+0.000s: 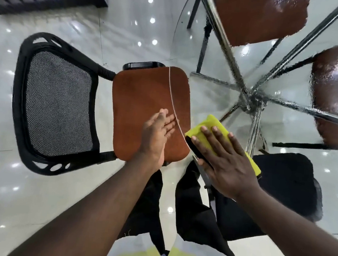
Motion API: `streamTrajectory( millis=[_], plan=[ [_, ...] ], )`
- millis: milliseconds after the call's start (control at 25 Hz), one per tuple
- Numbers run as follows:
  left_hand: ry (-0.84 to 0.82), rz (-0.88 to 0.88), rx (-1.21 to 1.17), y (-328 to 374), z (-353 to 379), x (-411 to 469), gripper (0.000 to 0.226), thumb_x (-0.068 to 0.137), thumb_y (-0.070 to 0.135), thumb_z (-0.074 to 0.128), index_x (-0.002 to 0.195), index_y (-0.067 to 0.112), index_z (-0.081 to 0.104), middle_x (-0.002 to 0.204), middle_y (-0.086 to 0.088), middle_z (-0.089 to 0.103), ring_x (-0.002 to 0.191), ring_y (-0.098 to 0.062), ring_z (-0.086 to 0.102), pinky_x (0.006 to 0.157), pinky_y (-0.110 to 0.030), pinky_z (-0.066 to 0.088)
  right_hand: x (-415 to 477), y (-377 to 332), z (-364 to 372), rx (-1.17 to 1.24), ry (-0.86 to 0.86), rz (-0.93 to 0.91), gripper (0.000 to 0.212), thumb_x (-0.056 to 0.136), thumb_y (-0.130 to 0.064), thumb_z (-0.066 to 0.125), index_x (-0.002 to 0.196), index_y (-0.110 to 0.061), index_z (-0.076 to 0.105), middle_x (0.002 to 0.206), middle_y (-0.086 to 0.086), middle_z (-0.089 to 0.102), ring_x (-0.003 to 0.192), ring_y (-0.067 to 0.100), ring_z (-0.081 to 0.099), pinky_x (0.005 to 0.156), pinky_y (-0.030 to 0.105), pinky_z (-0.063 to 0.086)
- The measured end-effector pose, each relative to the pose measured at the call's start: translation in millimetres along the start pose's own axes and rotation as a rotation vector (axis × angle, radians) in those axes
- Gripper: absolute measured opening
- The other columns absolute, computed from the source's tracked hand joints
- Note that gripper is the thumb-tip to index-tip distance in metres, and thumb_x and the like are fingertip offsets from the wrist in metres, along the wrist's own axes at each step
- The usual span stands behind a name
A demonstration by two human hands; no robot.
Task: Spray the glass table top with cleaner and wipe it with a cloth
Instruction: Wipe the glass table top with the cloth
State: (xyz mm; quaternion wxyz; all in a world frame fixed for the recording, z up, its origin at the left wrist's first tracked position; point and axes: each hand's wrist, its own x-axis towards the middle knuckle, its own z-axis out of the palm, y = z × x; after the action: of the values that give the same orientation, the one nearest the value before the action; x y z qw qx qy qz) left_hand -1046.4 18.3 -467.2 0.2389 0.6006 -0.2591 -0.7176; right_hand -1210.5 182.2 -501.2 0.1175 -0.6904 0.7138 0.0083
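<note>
Yellow folded cloth is getting pressed onto clear glass table by flat, spread right hand for wiping; left hand, held flat w/ nothing in it, is idling nr rim.

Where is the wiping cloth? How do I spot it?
Find the clear glass table top with the curved edge. Near that edge, the right hand presses flat on a folded yellow cloth. It is the only yellow thing on the glass; the padded chair seat beside it is orange-brown.

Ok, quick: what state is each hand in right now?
Left hand: open, fingers straight, holding nothing, by the edge of the glass table top.
Right hand: open, fingers flat, pressing the yellow cloth onto the glass.
</note>
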Motion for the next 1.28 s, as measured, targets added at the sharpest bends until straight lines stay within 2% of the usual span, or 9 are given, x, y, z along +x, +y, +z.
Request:
streamTrajectory(
  millis=[160,320,520,680,800,960,1040,1160,1280],
  plan=[
    [-0.054,-0.078,-0.046,7,-12,11,0.069,0.108,0.057,0.030,0.144,0.003,0.053,0.135,-0.020,0.066,0.123,-0.027,0.067,0.109,-0.042,0.051,11,-7,-6,0.006,-0.030,0.039,0.061,0.113,-0.051,0.030,0.171,-0.038,0.015,0.180,-0.004,0.008,0.167,0.020,0.007,0.131,0.053,0.022],
    [-0.055,-0.140,-0.150,1,-12,28,0.084,0.102,0.071,0.022,0.136,0.004,0.060,0.121,-0.016,0.073,0.108,-0.024,0.072,0.093,-0.038,0.056,88,-12,-9,0.016,0.076,0.031,0.060,0.114,-0.048,0.031,0.171,-0.035,0.018,0.180,-0.001,0.013,0.167,0.022,0.010,0.132,0.052,0.018],
    [-0.062,-0.151,-0.172,2,-5,26,0.090,0.097,0.078,0.022,0.115,0.005,0.071,0.093,-0.008,0.073,0.094,-0.022,0.067,0.105,-0.055,0.052,134,0,-24,0.036,0.068,0.041,0.061,0.114,-0.049,0.028,0.171,-0.038,0.012,0.181,-0.005,0.006,0.167,0.018,0.004,0.133,0.050,0.013],
    [-0.095,-0.187,-0.139,11,-6,23,0.100,0.094,0.082,0.018,0.123,0.000,0.067,0.110,-0.018,0.067,0.105,-0.029,0.064,0.109,-0.060,0.048,92,-2,-22,0.013,0.083,0.081,0.058,0.115,-0.049,0.025,0.171,-0.037,0.016,0.180,-0.004,0.010,0.167,0.017,0.008,0.132,0.050,0.018],
    [-0.116,-0.215,-0.139,12,-7,26,0.105,0.093,0.084,0.015,0.128,-0.002,0.064,0.124,-0.025,0.070,0.115,-0.035,0.067,0.111,-0.061,0.046,60,-8,-15,0.004,0.038,0.093,0.059,0.114,-0.047,0.032,0.171,-0.038,0.018,0.179,-0.003,0.015,0.166,0.020,0.015,0.130,0.052,0.023],
    [-0.168,-0.224,-0.200,4,-11,39,0.107,0.090,0.087,0.014,0.126,-0.001,0.064,0.126,-0.025,0.070,0.116,-0.032,0.070,0.111,-0.055,0.048,119,-5,-17,-0.037,0.055,-0.029,0.062,0.113,-0.045,0.034,0.171,-0.036,0.015,0.180,0.000,0.010,0.167,0.024,0.010,0.132,0.053,0.017],
    [-0.164,-0.213,-0.188,2,-8,41,0.100,0.093,0.084,0.017,0.122,0.001,0.063,0.123,-0.023,0.072,0.115,-0.033,0.071,0.108,-0.052,0.050,160,9,-25,-0.022,0.071,-0.055,0.062,0.114,-0.044,0.032,0.172,-0.036,0.011,0.181,-0.001,0.005,0.167,0.022,0.004,0.133,0.052,0.013],
    [-0.139,-0.205,-0.120,10,0,35,0.085,0.098,0.077,0.027,0.124,0.003,0.059,0.122,-0.024,0.072,0.112,-0.034,0.072,0.102,-0.050,0.055,179,29,-36,0.021,0.097,0.077,0.061,0.115,-0.045,0.027,0.171,-0.039,0.006,0.181,-0.005,-0.001,0.167,0.017,-0.002,0.134,0.050,0.012],
    [-0.124,-0.204,-0.054,19,3,29,0.082,0.100,0.073,0.030,0.127,0.003,0.060,0.123,-0.023,0.072,0.109,-0.031,0.073,0.097,-0.046,0.058,142,28,-35,0.078,0.093,0.252,0.062,0.115,-0.043,0.026,0.171,-0.040,0.000,0.181,-0.006,-0.006,0.167,0.016,-0.005,0.133,0.050,0.012]
  ],
)
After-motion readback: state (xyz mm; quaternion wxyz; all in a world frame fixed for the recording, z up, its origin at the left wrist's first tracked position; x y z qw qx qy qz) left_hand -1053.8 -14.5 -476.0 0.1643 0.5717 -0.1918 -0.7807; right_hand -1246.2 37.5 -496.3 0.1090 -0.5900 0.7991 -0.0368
